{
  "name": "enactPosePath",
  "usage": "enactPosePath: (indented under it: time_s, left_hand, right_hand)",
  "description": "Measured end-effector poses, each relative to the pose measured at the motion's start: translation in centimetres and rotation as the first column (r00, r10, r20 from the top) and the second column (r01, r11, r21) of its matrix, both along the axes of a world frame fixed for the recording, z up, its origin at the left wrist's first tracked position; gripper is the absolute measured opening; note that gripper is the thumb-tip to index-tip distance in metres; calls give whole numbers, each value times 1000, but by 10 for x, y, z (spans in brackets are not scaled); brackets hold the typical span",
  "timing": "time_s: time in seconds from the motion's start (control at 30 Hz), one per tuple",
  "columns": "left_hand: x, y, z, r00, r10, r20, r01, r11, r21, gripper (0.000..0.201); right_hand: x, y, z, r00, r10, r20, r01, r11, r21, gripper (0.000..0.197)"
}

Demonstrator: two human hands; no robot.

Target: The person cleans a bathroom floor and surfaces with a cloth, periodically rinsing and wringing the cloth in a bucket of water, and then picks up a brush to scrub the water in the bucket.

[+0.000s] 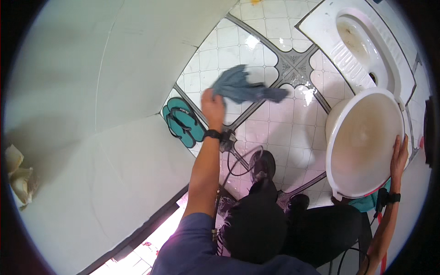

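Note:
My left hand (213,107) is closed on one end of a grey-blue cloth (240,85), which spreads out to the right, bunched and slightly blurred, over the wet tiled floor (298,137). At the right, a large white basin (331,146) tilts beside the squat toilet (389,68). My right hand (399,153) grips the basin's right rim, its fingers reaching over onto the inner wall; the thumb cannot be made out. The basin's inside looks brownish, and whether it holds water is unclear.
Green flip-flops (183,121) lie by the left wall (133,68). A dark cable (236,162) hangs near my left wrist and shoe (262,165). Teal fabric (366,201) shows under the basin. At the lower left is a bright doorway (153,238).

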State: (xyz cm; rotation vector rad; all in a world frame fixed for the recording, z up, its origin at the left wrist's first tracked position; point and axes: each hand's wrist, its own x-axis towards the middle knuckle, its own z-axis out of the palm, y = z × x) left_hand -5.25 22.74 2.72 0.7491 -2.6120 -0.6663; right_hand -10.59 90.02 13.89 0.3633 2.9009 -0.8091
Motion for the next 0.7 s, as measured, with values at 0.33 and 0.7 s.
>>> enactPosePath:
  time_s: [0.33,0.7]
  left_hand:
    - [-49,-46,-11,936,352,5,-351,934,60,85]
    - [-235,12,-31,966,245,78,-234,964,-125,86]
  right_hand:
    - [11,-10,6,999,-41,27,39,997,73,50]
    - [14,-14,18,993,-112,40,111,993,39,47]
